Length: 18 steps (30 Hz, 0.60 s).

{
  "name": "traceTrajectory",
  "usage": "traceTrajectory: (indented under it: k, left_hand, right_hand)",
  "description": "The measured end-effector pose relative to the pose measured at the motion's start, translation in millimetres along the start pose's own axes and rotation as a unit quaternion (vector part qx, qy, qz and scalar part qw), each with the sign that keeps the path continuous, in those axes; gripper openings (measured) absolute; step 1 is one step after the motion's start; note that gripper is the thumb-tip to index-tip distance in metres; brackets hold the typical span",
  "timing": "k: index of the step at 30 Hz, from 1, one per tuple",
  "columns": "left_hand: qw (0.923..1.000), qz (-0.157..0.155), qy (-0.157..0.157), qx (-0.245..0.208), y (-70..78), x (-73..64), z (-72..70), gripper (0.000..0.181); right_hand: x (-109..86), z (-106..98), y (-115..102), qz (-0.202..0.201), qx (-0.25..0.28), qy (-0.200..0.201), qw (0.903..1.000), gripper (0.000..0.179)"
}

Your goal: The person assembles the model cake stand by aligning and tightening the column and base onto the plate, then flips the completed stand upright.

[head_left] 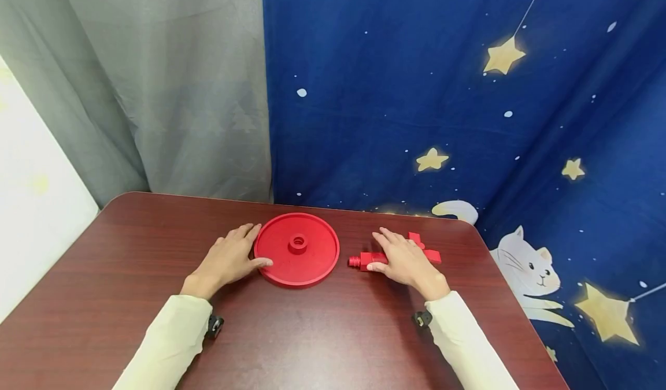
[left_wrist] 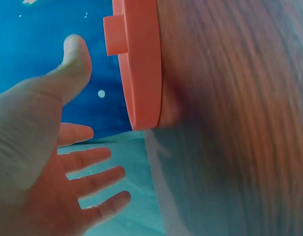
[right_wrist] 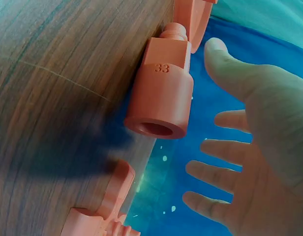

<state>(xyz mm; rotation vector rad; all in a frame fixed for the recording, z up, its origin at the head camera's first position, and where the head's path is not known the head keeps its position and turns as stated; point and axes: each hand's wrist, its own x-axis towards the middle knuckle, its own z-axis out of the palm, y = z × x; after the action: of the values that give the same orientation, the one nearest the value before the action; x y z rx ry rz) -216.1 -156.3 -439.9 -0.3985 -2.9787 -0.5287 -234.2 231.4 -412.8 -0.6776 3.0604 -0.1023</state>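
A round red disc (head_left: 319, 257) with a raised rim lies flat on the table, a hollow hub (head_left: 298, 243) standing at its centre. My left hand (head_left: 226, 263) hovers at its left edge, fingers extended; the left wrist view shows a gap between thumb and disc (left_wrist: 144, 73). To the right, my right hand (head_left: 408, 262) is held over a red cylindrical part (right_wrist: 161, 98), fingers straight and holding nothing. That part has a threaded tip, a squared neck marked "33" and a hollow end. A red winged piece (head_left: 432, 256) lies beyond the hand, partly hidden.
The brown wooden table (head_left: 291, 344) has rounded far corners. Behind its back edge hang a grey curtain (head_left: 198, 89) and a blue star-patterned curtain (head_left: 374, 118). A small black device (head_left: 422, 319) sits at each wrist.
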Motion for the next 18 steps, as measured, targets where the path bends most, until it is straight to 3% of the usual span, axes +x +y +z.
traceTrajectory:
  k: [7,14,18]
  left_hand:
    - [0.9989,-0.013,-0.040,-0.022,5.3,-0.3,11.0,0.100]
    - [0.9944,-0.029,-0.093,-0.041,9.9,0.6,18.8,0.107]
    - [0.9926,-0.038,-0.105,-0.049,10.6,0.3,21.5,0.109]
  right_hand:
    - [1.5,3,-2,-0.010,0.007,-0.024,0.9996,0.077]
    - [1.7,12,-1,-0.006,0.014,-0.021,0.9997,0.067]
    - [2.5,16,0,-0.009,0.013,-0.022,0.9996,0.060]
